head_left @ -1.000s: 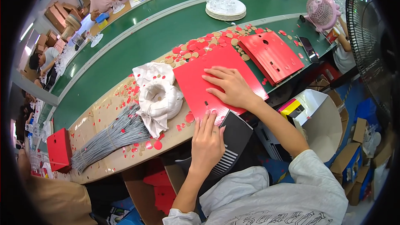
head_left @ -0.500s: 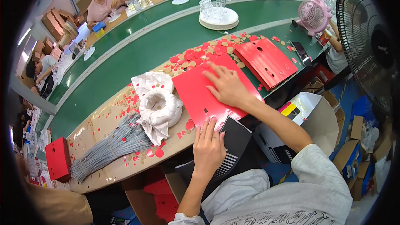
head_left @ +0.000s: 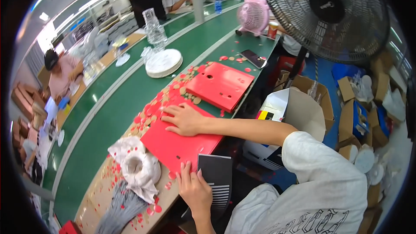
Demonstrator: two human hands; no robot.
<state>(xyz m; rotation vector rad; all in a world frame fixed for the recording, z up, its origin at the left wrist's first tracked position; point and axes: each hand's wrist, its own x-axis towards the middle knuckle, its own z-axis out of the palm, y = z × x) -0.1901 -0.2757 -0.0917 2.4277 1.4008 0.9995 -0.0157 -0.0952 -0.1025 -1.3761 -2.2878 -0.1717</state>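
Note:
A glossy red sheet (head_left: 171, 148) with a small slot near its front corner lies on the table's near edge. My right hand (head_left: 185, 120) rests flat on its upper part, fingers spread. At the sheet's near corner, my left hand (head_left: 195, 190) touches the edge with outstretched fingers; I see no firm grip. Beyond the right hand lies a stack of red sheets (head_left: 221, 84) with punched holes. Loose red and tan discs (head_left: 149, 109) are scattered along the far side. Close to the sheet's left sits a ring-shaped bundle of white cloth (head_left: 141, 167).
A bundle of grey wires (head_left: 119, 212) lies at lower left. A phone (head_left: 253, 58), a pink fan (head_left: 252, 15) and a round white stand (head_left: 164, 63) are farther off. A large black fan (head_left: 327, 4) and open cartons (head_left: 318, 95) are at right. Co-workers sit across the green conveyor (head_left: 110, 97).
My view has swung to the right, so the table's things appear shifted left and turned. Both hands keep about the same places on the red sheet.

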